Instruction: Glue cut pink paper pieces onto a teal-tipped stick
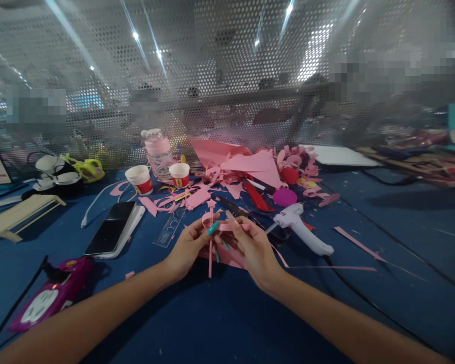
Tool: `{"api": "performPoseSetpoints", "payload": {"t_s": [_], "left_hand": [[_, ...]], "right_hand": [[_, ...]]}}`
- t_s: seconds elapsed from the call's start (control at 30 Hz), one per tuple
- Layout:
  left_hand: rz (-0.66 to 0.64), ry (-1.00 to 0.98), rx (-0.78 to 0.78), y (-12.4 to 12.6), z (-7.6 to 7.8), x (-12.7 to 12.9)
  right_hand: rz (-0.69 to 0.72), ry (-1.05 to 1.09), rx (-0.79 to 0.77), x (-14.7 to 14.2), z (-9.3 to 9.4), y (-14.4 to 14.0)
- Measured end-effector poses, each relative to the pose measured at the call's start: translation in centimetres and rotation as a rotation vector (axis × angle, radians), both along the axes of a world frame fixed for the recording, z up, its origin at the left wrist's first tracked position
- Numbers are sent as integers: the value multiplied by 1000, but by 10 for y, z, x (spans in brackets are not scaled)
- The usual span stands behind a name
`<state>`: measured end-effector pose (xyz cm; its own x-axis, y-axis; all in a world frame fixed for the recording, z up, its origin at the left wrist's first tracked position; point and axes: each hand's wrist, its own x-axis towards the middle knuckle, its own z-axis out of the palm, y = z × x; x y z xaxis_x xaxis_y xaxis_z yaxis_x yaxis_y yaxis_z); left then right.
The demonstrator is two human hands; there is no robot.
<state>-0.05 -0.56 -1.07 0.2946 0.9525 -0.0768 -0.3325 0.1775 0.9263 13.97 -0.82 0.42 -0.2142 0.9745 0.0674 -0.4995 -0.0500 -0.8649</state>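
Note:
My left hand (191,246) and my right hand (252,247) meet over the blue table (227,313), both pinching a small pink foam piece (211,225). The piece has a thin stick hanging down, a loop of pink strip and a little star on top. Fingernails are painted teal. A pink foam sheet lies under my hands. A white glue gun (301,230) rests just right of my right hand.
A heap of pink foam scraps (246,169), two paper cups (140,179), a bottle (158,151), a phone (111,227), a clear ruler (172,227), scissors (238,208), a magenta power strip (49,301) and a wooden rack (18,212) surround me. A perforated metal screen (227,76) closes the back.

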Motion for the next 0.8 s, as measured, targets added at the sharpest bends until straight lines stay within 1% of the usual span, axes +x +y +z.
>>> {"api": "performPoseSetpoints", "payload": {"t_s": [0.07, 0.17, 0.37, 0.53, 0.8], "left_hand": [[-2, 17, 17, 1, -2, 0], [-11, 31, 34, 2, -3, -1], [-71, 57, 31, 1, -1, -2], [-87, 41, 45, 1, 0, -1], [-84, 81, 56, -1, 2, 0]], "right_hand": [[2, -3, 2, -1, 0, 0], [5, 0, -41, -1, 1, 0], [68, 35, -193, 1, 2, 0], [158, 91, -231, 4, 5, 1], [117, 67, -241, 2, 4, 4]]}}
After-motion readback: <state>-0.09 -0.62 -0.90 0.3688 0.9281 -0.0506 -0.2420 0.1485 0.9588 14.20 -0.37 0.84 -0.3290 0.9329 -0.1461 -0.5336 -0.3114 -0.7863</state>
